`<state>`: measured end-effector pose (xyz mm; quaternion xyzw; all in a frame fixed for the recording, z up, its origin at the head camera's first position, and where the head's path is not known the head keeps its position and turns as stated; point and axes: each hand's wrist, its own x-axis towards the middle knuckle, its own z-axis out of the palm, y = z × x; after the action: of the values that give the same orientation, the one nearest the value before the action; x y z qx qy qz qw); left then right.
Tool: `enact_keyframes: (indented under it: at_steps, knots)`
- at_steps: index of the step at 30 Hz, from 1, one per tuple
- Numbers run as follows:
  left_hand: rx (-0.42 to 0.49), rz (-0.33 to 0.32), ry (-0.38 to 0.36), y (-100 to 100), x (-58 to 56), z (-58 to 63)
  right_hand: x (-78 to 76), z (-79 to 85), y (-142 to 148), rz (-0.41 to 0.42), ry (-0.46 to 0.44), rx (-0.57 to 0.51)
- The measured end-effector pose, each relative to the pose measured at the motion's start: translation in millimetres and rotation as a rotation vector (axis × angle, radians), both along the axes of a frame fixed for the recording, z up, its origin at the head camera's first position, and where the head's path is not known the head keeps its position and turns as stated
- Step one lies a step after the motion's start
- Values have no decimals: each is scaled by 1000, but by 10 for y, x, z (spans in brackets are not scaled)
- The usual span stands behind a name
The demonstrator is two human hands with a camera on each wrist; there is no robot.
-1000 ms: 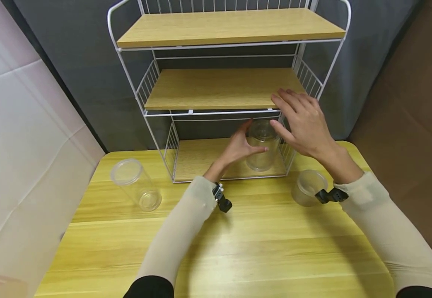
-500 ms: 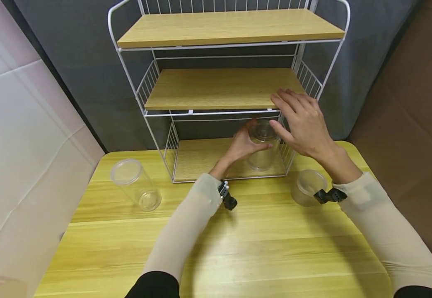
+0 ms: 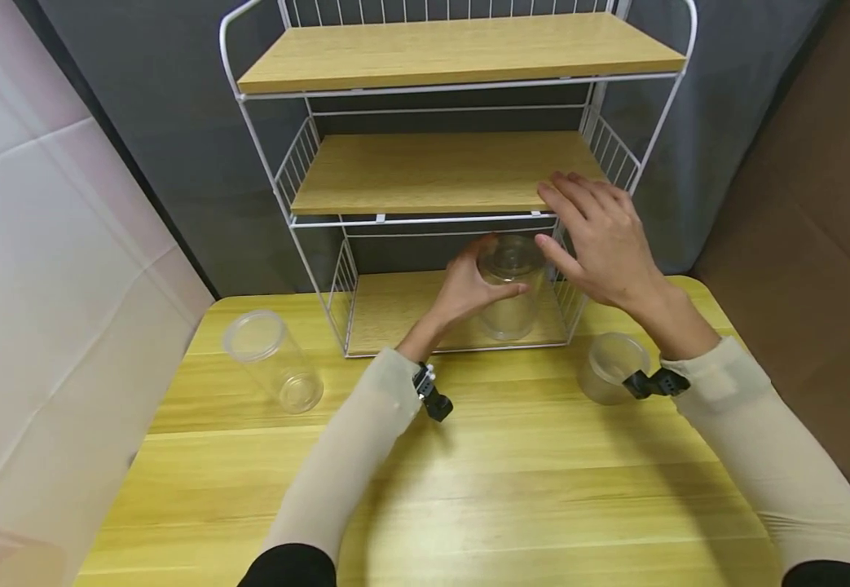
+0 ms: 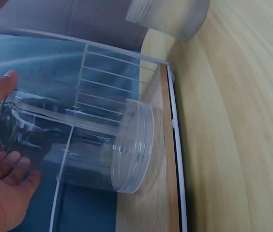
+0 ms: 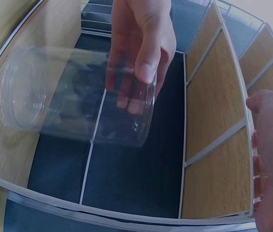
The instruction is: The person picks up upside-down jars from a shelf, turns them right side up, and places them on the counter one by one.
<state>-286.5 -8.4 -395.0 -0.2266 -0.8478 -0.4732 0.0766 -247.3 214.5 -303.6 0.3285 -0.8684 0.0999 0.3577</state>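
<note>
A clear plastic jar [image 3: 514,314] stands upright on the bottom shelf board [image 3: 402,306], towards its right end. Its ringed, lid-like end [image 4: 136,147] is down on the board. My left hand [image 3: 463,287] grips the jar near its top, thumb on the front side and fingers reaching round behind; the right wrist view shows those fingers through the clear wall. Higher up, my right hand [image 3: 601,240] is at the front right edge of the middle shelf board [image 3: 432,175], fingers extended. Its thumb hangs just below that edge, near the jar, and it holds nothing.
A white wire rack [image 3: 292,224] with a top wooden board [image 3: 454,53] bears the shelves. On the yellow wooden table [image 3: 469,489], a tall clear jar [image 3: 274,363] stands left of the rack. A shorter clear tub [image 3: 611,367] is to the right, under my right wrist.
My left hand and the jar shift slightly right, then back left along the bottom shelf. My right hand keeps its place at the middle shelf. The head view has moved a little.
</note>
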Motion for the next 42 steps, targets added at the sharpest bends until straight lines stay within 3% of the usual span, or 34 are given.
enact_keyframes:
  at_steps: [10, 20, 26, 31, 38, 40, 42]
  knots:
    - [45, -36, 14, -238, 272, 76, 13, 17, -8, -4, 10, 39]
    - [188, -63, -87, -442, 588, 177, 29, 14, -15, 10, 2, 44]
    - [277, -83, -161, -586, 771, 204, 65, 59, 20, 18, -52, 49]
    - [356, -106, -195, -663, 873, 163, 174, 44, 46, 71, -74, -1]
    - [478, -129, -201, -774, 988, 171, 483, -115, 27, 185, -30, -78]
    - [536, -133, -211, -801, 1002, 180, 562, -198, 15, 217, -94, -118]
    - [633, -146, -235, -823, 1011, 188, 631, -305, 10, 252, -219, -185]
